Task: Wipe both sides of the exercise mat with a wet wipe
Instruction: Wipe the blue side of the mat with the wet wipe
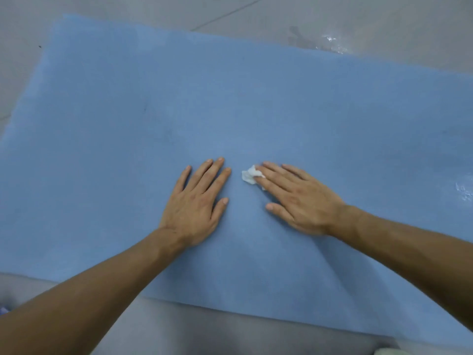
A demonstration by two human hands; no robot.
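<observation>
On the exercise mat's [256, 98] near half the left hand [197, 201] lies flat, fingers straight. Beside it the right hand [297, 198], flat too, presses a crumpled wet wipe [249, 175] under its fingertips. The exercise mat's length runs left-right over grey floor [256, 11].

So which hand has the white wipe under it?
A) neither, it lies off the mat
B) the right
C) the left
B: the wipe pokes out from under the right hand, pressed on the mat; the left hand lies flat apart from it.
</observation>
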